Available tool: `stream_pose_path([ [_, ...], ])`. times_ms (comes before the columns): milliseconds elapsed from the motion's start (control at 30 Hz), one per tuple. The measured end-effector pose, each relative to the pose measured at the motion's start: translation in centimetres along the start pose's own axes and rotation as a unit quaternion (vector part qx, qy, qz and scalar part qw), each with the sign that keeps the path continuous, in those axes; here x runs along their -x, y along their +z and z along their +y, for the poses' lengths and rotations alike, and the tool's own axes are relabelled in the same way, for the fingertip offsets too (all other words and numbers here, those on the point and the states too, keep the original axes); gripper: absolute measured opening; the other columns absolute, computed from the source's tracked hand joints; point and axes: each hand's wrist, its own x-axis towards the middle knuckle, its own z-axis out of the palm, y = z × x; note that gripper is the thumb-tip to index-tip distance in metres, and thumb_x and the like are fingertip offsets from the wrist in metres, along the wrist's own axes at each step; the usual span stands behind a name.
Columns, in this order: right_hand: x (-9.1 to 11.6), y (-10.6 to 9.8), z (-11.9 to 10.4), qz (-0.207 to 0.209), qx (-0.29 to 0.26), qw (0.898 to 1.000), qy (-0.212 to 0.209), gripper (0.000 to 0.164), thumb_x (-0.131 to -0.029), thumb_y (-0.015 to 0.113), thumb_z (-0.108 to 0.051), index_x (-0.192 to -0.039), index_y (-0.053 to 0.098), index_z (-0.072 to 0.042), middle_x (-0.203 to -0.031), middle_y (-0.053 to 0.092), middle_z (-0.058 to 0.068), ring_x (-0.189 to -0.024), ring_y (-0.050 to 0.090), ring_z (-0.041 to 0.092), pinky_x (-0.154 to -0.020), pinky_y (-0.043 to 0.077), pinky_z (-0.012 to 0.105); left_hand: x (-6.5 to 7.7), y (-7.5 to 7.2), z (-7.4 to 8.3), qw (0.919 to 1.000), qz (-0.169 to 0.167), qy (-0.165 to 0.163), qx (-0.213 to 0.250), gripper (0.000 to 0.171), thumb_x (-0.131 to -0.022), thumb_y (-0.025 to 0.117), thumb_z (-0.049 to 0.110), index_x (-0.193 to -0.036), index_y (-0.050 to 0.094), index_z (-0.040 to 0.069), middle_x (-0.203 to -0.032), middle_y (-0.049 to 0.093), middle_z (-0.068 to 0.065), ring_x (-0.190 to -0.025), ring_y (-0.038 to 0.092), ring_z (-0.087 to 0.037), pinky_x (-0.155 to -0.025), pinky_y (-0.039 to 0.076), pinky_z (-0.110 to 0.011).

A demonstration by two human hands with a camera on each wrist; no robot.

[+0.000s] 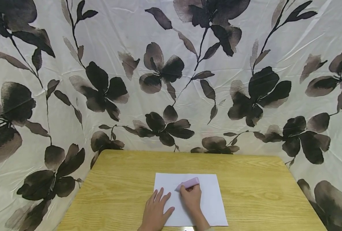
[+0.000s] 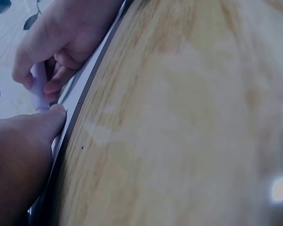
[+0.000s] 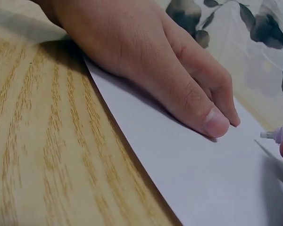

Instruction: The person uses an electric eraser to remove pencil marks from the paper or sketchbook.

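A white sheet of paper (image 1: 212, 205) lies near the front of the wooden table. My left hand (image 1: 156, 210) rests on its left part, fingers spread and straight; the right wrist view shows that hand (image 3: 146, 61) with its thumb lying on the sheet. In my right hand (image 1: 192, 199) I grip a thick lilac pen (image 1: 192, 182) between thumb and curled fingers. Its thin pale tip (image 3: 268, 135) points down and left, close to the paper; whether it touches is hard to tell. No mark shows clearly on the sheet.
The yellow wood-grain table (image 1: 124, 179) extends around the sheet on both sides. Behind it hangs a pale cloth (image 1: 124, 35) printed with dark flowers. A bright reflection (image 2: 282, 189) shows at the right in the left wrist view.
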Motion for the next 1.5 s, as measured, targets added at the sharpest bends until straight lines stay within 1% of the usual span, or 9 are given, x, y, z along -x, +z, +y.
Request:
stream_pose_path([
  [100,-0.03,-0.06,-0.14,-0.002,-0.009,1.0,0.01,0.025,-0.079,0.068,0.001,-0.096,0.05,-0.001,-0.068,0.059,0.002,-0.052,0.057,0.013,-0.047,0.049,0.023,0.04,0.16,0.02,0.9998,0.017,0.008,-0.002,0.049,-0.089,0.062,0.046,-0.128,0.063,0.016,-0.137,0.052,-0.02,-0.127,0.043,-0.044,-0.098,0.038,-0.06],
  [167,-0.04,-0.06,-0.2,-0.006,-0.009,1.0,0.014,0.025,-0.079,0.068,0.001,-0.096,0.05,-0.001,-0.067,0.059,0.002,-0.052,0.058,0.013,-0.047,0.05,0.023,0.02,0.16,0.07,0.9998,0.018,0.009,0.0,0.049,-0.089,0.062,0.046,-0.128,0.063,0.016,-0.137,0.052,-0.02,-0.126,0.043,-0.044,-0.098,0.038,-0.06],
  [433,-0.07,-0.06,-0.31,-0.021,0.014,1.0,0.017,0.027,-0.078,0.069,0.001,-0.096,0.049,-0.003,-0.066,0.058,0.0,-0.052,0.057,0.012,-0.047,0.049,0.022,-0.02,0.32,-0.21,0.9994,-0.031,-0.017,-0.003,0.052,-0.092,0.057,0.05,-0.132,0.06,0.017,-0.142,0.048,-0.019,-0.132,0.038,-0.043,-0.103,0.034,-0.06],
  [600,-0.16,0.02,-0.12,-0.015,0.004,1.0,0.01,0.026,-0.078,0.069,0.002,-0.094,0.049,-0.002,-0.064,0.058,0.0,-0.051,0.057,0.012,-0.047,0.049,0.022,0.01,0.32,-0.21,0.9997,-0.022,-0.011,-0.004,0.051,-0.092,0.058,0.049,-0.131,0.061,0.017,-0.141,0.049,-0.019,-0.131,0.039,-0.043,-0.102,0.035,-0.06],
  [767,-0.08,-0.02,-0.13,-0.014,0.005,1.0,0.01,0.025,-0.078,0.07,0.002,-0.093,0.05,-0.002,-0.064,0.058,0.0,-0.051,0.055,0.011,-0.046,0.048,0.022,0.0,0.12,-0.08,0.9995,-0.028,-0.013,-0.001,0.052,-0.092,0.057,0.05,-0.131,0.06,0.017,-0.141,0.048,-0.019,-0.131,0.039,-0.043,-0.103,0.034,-0.059],
  [1100,-0.12,-0.14,-0.21,-0.01,0.016,1.0,0.012,0.027,-0.076,0.07,0.002,-0.094,0.05,0.0,-0.065,0.057,0.002,-0.053,0.055,0.01,-0.048,0.047,0.022,0.0,0.2,-0.04,1.0,0.003,0.0,-0.002,0.05,-0.091,0.06,0.047,-0.129,0.062,0.015,-0.139,0.05,-0.02,-0.128,0.042,-0.044,-0.099,0.037,-0.06],
  [1233,-0.25,-0.14,0.18,0.004,0.0,1.0,0.027,0.027,-0.077,0.069,0.003,-0.094,0.048,-0.002,-0.064,0.057,0.002,-0.05,0.056,0.012,-0.047,0.048,0.022,0.0,0.32,-0.17,1.0,-0.002,0.0,0.003,0.05,-0.091,0.06,0.048,-0.129,0.062,0.016,-0.139,0.05,-0.02,-0.129,0.042,-0.044,-0.099,0.037,-0.06],
  [1367,-0.3,-0.09,0.35,0.008,-0.016,1.0,0.022,0.026,-0.079,0.067,0.003,-0.095,0.047,-0.002,-0.063,0.058,0.002,-0.049,0.057,0.013,-0.045,0.048,0.023,-0.04,0.26,-0.19,0.9998,-0.015,-0.008,0.008,0.051,-0.091,0.059,0.049,-0.13,0.062,0.016,-0.14,0.049,-0.019,-0.13,0.04,-0.044,-0.1,0.036,-0.061],
  [1500,-0.27,0.02,0.33,0.005,-0.012,1.0,0.012,0.025,-0.079,0.068,0.002,-0.094,0.048,-0.002,-0.062,0.058,0.002,-0.048,0.056,0.013,-0.045,0.048,0.023,-0.04,0.14,-0.16,0.9995,-0.026,-0.017,0.009,0.052,-0.091,0.058,0.05,-0.132,0.061,0.017,-0.142,0.048,-0.019,-0.131,0.038,-0.043,-0.101,0.035,-0.061],
])
